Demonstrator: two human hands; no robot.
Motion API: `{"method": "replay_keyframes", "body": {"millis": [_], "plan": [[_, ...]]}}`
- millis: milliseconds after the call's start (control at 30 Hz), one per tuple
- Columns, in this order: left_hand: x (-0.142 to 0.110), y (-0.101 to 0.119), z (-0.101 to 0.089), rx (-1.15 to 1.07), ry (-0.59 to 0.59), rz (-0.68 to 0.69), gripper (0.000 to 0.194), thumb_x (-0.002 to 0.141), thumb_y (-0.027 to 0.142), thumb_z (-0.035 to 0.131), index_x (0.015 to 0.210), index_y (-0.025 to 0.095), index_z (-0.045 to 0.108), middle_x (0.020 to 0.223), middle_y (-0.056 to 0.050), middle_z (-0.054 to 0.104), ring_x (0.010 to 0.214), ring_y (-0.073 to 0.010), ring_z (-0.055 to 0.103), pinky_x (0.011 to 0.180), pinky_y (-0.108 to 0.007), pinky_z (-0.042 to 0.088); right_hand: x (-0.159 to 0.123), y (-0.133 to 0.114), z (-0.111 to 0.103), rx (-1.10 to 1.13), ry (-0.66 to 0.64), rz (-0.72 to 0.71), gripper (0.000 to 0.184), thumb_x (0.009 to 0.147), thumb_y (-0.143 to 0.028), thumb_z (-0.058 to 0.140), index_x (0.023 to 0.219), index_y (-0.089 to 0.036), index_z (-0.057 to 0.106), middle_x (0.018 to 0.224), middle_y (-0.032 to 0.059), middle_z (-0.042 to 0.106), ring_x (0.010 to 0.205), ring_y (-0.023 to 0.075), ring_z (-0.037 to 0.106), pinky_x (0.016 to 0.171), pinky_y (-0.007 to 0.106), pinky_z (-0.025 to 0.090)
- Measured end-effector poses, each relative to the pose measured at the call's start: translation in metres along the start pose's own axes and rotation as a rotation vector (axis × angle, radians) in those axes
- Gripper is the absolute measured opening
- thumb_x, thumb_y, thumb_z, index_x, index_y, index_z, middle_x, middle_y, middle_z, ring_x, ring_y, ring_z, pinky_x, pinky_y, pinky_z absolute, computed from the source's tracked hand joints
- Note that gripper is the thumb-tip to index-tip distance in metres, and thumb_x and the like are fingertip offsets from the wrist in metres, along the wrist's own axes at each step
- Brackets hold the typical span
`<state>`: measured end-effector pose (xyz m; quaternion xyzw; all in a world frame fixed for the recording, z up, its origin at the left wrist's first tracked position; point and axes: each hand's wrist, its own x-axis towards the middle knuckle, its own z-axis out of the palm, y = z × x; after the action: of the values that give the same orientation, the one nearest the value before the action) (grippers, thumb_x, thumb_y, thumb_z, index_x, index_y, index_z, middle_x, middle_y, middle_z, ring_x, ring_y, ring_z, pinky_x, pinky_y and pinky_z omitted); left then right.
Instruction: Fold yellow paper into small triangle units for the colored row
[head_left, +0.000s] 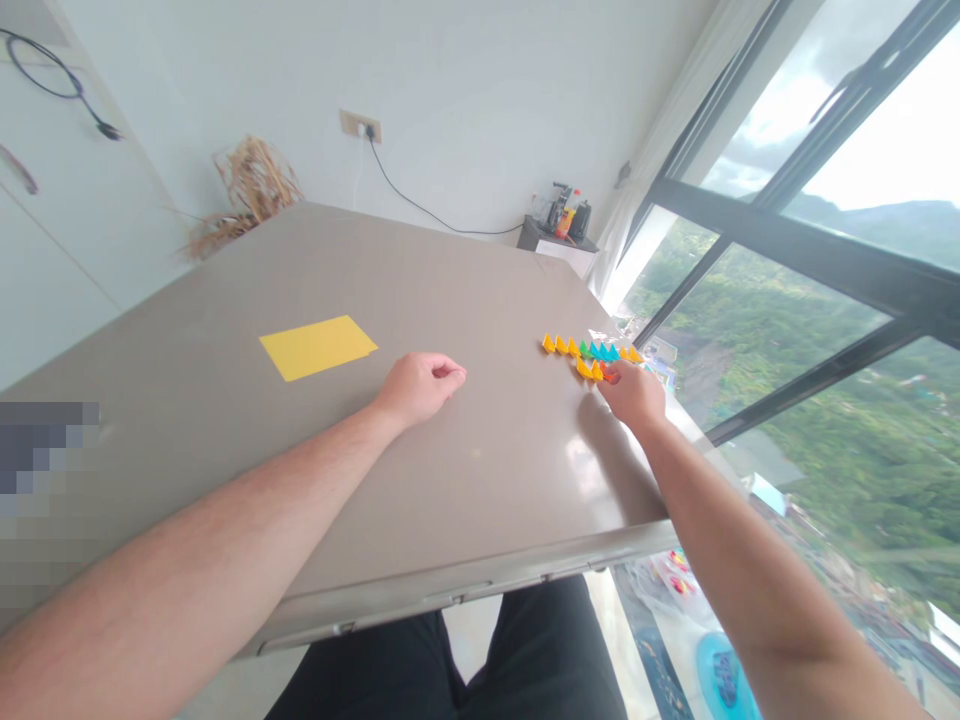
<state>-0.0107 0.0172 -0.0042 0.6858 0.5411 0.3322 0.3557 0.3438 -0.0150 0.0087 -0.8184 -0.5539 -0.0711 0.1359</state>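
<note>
My left hand (423,388) rests on the grey-brown table with its fingers curled and the thumb against the index finger; nothing shows in it. Left of it lie yellow paper sheets (318,348), apart from the hand. At the table's right side, my right hand (634,392) pinches a small red folded paper boat (609,374), mostly covered by the fingers. Beside that boat stand yellow-orange paper boats (584,370) in a short front row. Just behind runs a longer row with several yellow boats (560,345), a green boat (584,350) and blue boats (604,353).
The table (450,280) ends at a front edge close to my legs. Large windows (795,250) flank its right side. At the back, a small cabinet (559,245) holds bottles and a kettle. Dried plants (255,185) stand behind the left corner; a black cord (435,215) hangs along the wall.
</note>
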Motion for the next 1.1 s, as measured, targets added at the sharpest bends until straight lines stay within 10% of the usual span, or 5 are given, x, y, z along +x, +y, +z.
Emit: {"method": "replay_keyframes", "body": {"millis": [733, 1100], "plan": [[0.0, -0.001, -0.001, 0.013, -0.006, -0.007, 0.032, 0.081, 0.051, 0.062, 0.085, 0.022, 0.075, 0.07, -0.003, 0.072, 0.06, -0.0172, 0.063, 0.058, -0.028, 0.046, -0.001, 0.002, 0.011, -0.026, 0.001, -0.032, 0.025, 0.088, -0.028, 0.054, 0.101, -0.023, 0.075, 0.1, 0.0078, 0.077, 0.09, 0.0247, 0.066, 0.075, 0.031, 0.042], [-0.001, 0.001, -0.001, 0.024, -0.008, -0.007, 0.031, 0.081, 0.05, 0.062, 0.084, 0.022, 0.075, 0.068, -0.002, 0.071, 0.061, -0.017, 0.063, 0.059, -0.028, 0.045, 0.005, 0.024, -0.029, 0.118, 0.122, 0.158, 0.028, 0.09, -0.031, 0.053, 0.1, -0.018, 0.076, 0.093, 0.0143, 0.074, 0.084, 0.0239, 0.06, 0.073, 0.035, 0.04]]}}
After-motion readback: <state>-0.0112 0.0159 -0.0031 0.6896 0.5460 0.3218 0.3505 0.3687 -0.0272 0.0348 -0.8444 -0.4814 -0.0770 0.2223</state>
